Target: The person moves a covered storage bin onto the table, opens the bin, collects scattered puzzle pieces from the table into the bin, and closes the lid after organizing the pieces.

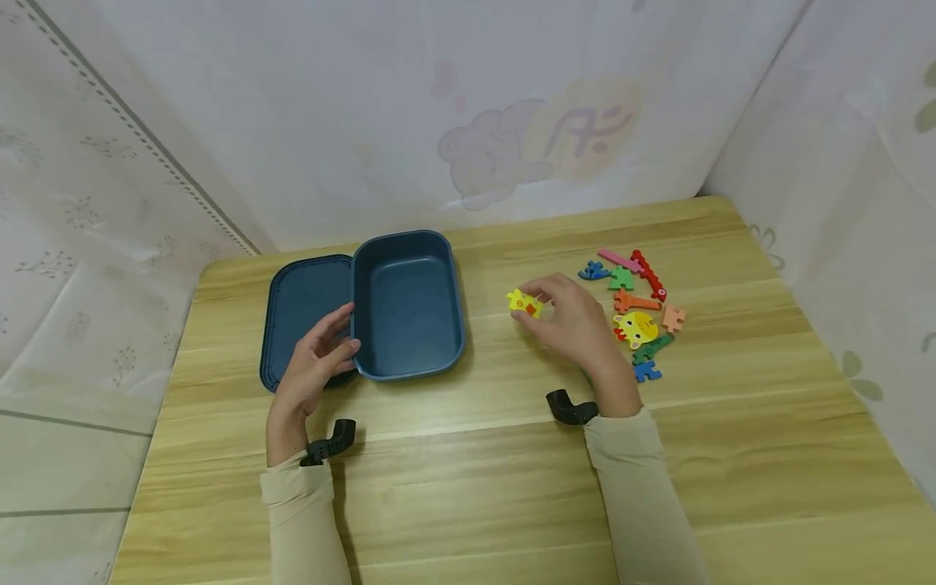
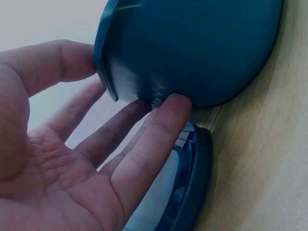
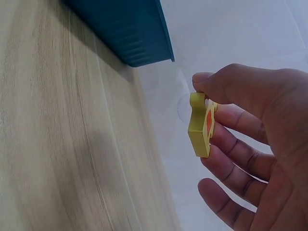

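Note:
A dark blue plastic box (image 1: 408, 370) stands on the table, its inside visible in the head view. My left hand (image 1: 310, 366) holds its left side; in the left wrist view the thumb is at the rim and the fingers (image 2: 175, 108) touch the outer wall. Right of the box, my right hand (image 1: 574, 317) pinches a yellow puzzle piece (image 1: 525, 303) with an orange patch, between thumb and fingertips. In the right wrist view this puzzle piece (image 3: 198, 127) is off the table, apart from the box (image 3: 144, 38).
A dark blue lid (image 1: 296, 313) lies left of the box, partly hidden by it and the left hand. Right of my right hand lie several coloured puzzle pieces, among them a yellow animal-face piece (image 1: 638, 329), a red one (image 1: 647, 275) and an orange one (image 1: 636, 303).

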The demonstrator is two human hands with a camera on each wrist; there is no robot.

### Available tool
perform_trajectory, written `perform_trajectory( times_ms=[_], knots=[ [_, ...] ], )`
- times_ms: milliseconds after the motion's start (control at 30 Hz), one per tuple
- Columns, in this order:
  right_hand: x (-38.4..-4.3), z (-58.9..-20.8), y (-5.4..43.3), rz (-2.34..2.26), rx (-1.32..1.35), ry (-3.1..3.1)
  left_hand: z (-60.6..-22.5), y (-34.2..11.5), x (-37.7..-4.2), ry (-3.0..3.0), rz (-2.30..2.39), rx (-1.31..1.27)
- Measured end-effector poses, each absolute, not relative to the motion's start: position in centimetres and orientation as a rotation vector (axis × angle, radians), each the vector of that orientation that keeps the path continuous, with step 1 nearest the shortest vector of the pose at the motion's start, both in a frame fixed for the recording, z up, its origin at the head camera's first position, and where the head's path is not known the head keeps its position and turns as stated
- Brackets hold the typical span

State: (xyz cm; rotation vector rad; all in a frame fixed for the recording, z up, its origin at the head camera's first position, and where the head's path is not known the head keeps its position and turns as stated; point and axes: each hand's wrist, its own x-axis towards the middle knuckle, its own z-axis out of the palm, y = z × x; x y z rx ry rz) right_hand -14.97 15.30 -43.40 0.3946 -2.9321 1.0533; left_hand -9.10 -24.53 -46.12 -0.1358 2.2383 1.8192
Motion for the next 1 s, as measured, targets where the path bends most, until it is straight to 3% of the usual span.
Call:
perform_trajectory(
  times_ms=[1000],
  knots=[
    [-15.2,-42.6,12.2,1.027,0.57,-2.902,-46.7,-24.7,-9.3,2.232,1.823,-0.148]
  ],
)
